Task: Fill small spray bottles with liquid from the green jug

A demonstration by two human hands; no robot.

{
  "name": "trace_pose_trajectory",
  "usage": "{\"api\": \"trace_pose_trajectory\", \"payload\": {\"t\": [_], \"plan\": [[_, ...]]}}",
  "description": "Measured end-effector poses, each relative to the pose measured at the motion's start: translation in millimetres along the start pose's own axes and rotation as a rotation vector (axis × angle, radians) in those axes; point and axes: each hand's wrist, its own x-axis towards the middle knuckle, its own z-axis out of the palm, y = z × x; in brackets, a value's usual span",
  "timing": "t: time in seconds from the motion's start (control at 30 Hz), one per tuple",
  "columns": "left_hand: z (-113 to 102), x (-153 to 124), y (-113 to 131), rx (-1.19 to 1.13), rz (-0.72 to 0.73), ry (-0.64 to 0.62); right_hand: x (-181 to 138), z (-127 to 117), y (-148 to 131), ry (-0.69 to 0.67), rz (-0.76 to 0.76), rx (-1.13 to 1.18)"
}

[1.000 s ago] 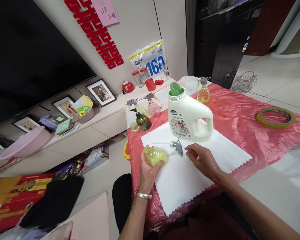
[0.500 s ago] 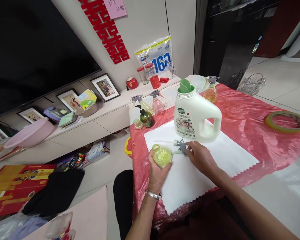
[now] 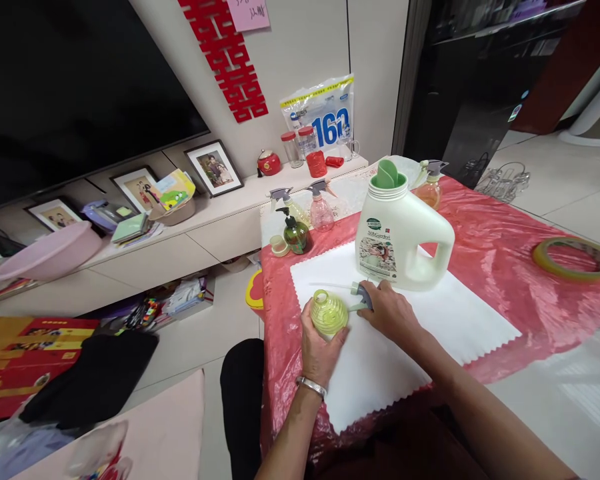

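My left hand [image 3: 323,350] is wrapped round a clear yellow-green spray bottle [image 3: 330,315], whose neck is uncapped and leans left. My right hand [image 3: 391,312] has its fingers closed round a grey and green trigger spray head [image 3: 364,297]. The spray head's thin white dip tube points left, above the bottle's neck and apart from it. Both hands are over a white cloth [image 3: 375,370] with a zigzag edge. Behind my right hand a large white detergent jug [image 3: 403,240] stands upright with a green cap-like piece [image 3: 387,175] in its open mouth.
On the red table cover [image 3: 495,247] are a dark green pump bottle [image 3: 296,235], a small pale green cap [image 3: 279,246], a pink spray bottle [image 3: 322,212], an orange spray bottle [image 3: 430,191] and a roll of tape [image 3: 575,259]. A low cabinet [image 3: 165,253] runs along the left.
My right hand's fingers have closed further round the spray head, covering more of it. My left hand still holds the bottle. The whole view has shifted slightly.
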Motion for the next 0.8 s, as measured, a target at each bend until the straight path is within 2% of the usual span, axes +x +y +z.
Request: {"api": "trace_pose_trajectory", "payload": {"t": [0.33,0.57,0.8], "plan": [[-1,-1,2,-0.01,-0.019,0.022,-3,-3,2,-0.008,-0.007,-0.016],[-1,-1,0,-0.035,-0.004,0.011,-12,-2,4,0.133,-0.068,-0.076],[-1,0,-1,-0.04,-0.001,-0.006,-33,0,23,0.196,-0.168,-0.058]]}}
